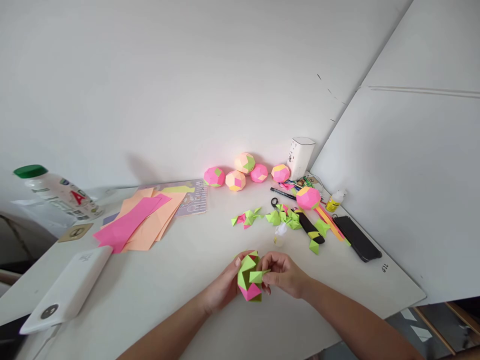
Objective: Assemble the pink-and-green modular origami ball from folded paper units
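Note:
My left hand (224, 285) is closed around the left side of a partly built paper ball (243, 280) of green and pink folded pieces. An opening in the ball faces me. At its right edge my right hand (283, 275) pinches a small green folded paper piece (256, 277), which overlaps the opening; whether it is joined to the ball I cannot tell. Just beyond my hands stands a small glue bottle (279, 235) with a white top. Loose green folded pieces (283, 217) lie behind it, and a smaller green and pink cluster (246, 218) sits to their left.
Several finished paper balls (235, 180) rest along the wall. Pink and peach paper sheets (137, 222), a white device (69, 287) and a green-capped bottle (60, 192) are at left. A cutter (309, 227), black phone (357, 237) and yellow-labelled bottle (335, 200) lie at right.

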Action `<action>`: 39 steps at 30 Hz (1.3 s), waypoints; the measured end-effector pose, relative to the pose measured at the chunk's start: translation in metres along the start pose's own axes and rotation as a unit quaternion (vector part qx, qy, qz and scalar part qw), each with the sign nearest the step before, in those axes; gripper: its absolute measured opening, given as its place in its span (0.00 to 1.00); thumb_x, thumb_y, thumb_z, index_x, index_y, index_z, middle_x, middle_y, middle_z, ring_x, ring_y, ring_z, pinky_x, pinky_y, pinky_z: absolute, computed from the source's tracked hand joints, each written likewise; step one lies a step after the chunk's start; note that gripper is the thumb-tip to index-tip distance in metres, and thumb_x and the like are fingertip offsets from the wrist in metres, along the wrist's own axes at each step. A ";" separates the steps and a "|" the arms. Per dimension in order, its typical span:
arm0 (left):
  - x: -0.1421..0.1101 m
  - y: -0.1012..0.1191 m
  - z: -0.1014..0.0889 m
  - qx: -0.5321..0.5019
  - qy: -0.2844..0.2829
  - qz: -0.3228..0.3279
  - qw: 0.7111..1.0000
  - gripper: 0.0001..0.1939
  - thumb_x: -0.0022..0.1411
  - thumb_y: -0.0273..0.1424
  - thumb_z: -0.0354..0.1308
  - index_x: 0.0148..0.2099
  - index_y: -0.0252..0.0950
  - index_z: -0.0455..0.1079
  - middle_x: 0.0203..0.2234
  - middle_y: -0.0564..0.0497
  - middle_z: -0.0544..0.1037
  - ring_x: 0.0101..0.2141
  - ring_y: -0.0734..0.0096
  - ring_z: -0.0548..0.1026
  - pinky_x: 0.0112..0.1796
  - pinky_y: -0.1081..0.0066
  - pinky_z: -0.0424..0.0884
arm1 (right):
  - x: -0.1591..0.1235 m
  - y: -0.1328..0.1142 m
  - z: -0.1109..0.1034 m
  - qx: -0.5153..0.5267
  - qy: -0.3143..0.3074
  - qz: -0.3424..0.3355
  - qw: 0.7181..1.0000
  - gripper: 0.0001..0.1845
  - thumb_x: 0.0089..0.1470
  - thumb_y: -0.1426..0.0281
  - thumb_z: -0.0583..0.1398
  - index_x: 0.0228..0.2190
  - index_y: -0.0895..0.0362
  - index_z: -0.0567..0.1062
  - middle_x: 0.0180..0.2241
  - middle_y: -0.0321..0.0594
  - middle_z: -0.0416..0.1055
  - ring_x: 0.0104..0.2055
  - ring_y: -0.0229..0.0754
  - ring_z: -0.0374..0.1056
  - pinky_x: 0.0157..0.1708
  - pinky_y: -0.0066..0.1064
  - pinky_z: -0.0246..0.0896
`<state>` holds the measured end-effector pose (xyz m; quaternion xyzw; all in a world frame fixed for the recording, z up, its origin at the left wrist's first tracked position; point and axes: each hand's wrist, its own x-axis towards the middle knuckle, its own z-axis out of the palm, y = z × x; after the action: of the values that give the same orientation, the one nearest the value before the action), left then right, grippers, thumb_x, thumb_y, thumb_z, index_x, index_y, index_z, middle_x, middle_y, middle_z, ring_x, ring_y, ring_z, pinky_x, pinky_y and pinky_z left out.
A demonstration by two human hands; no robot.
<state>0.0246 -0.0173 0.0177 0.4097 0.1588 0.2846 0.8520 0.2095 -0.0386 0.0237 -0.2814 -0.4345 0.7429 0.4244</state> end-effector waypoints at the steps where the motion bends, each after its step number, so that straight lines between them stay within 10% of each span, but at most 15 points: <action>1: 0.000 0.000 0.000 -0.001 0.005 -0.002 1.000 0.23 0.63 0.49 0.47 0.53 0.41 0.60 0.41 0.45 0.73 0.34 0.59 0.76 0.38 0.58 0.68 | 0.000 0.001 0.000 0.010 0.005 0.003 1.000 0.13 0.43 0.69 0.69 0.26 0.58 0.69 0.27 0.33 0.70 0.22 0.32 0.65 0.22 0.27 0.61; 10: -0.003 -0.005 -0.005 0.019 0.099 -0.023 0.995 0.25 0.60 0.50 0.51 0.54 0.41 0.63 0.49 0.44 0.70 0.46 0.57 0.70 0.44 0.61 0.66 | -0.001 0.000 0.004 0.061 0.007 0.049 0.997 0.12 0.44 0.68 0.69 0.28 0.59 0.73 0.25 0.33 0.70 0.29 0.34 0.68 0.30 0.29 0.62; 19: 0.000 -0.004 0.004 0.029 0.065 -0.016 0.997 0.30 0.61 0.50 0.50 0.57 0.37 0.55 0.26 0.49 0.76 0.26 0.62 0.76 0.29 0.64 0.70 | -0.001 0.006 0.005 0.096 -0.009 0.067 0.993 0.14 0.43 0.69 0.70 0.28 0.59 0.71 0.22 0.33 0.72 0.24 0.33 0.68 0.28 0.29 0.61; 39: -0.002 -0.006 0.005 0.071 0.092 -0.001 0.993 0.27 0.62 0.49 0.50 0.56 0.38 0.56 0.29 0.49 0.77 0.28 0.62 0.77 0.33 0.62 0.71 | 0.002 0.006 0.007 0.102 -0.003 0.070 0.992 0.13 0.42 0.69 0.70 0.26 0.58 0.72 0.19 0.31 0.69 0.21 0.32 0.63 0.24 0.27 0.56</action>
<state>0.0281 -0.0245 0.0165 0.4411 0.2570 0.3086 0.8026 0.2013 -0.0412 0.0216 -0.2637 -0.3373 0.8120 0.3967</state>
